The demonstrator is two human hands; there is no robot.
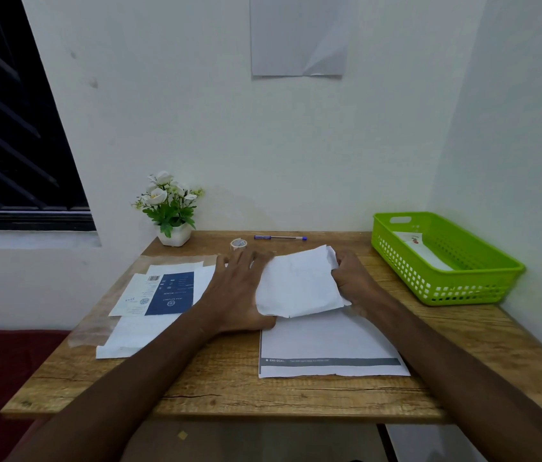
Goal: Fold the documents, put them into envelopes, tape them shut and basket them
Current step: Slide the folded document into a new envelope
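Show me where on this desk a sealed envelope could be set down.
Bare wood lies along the desk's near edge, below the printed sheet, and right of it toward the green basket. The left side is crowded with envelopes; both hands, left and right, hold the folded paper mid-desk.

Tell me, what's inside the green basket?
In the green basket lies something white and flat, maybe an envelope, with a small red mark on it. The basket's near wall hides its lower part and the floor there.

your right hand [353, 278] fingertips hidden behind folded document [299, 283], grey-band sheet [329, 348] print too small to read, basket [483, 288] contents partly hidden
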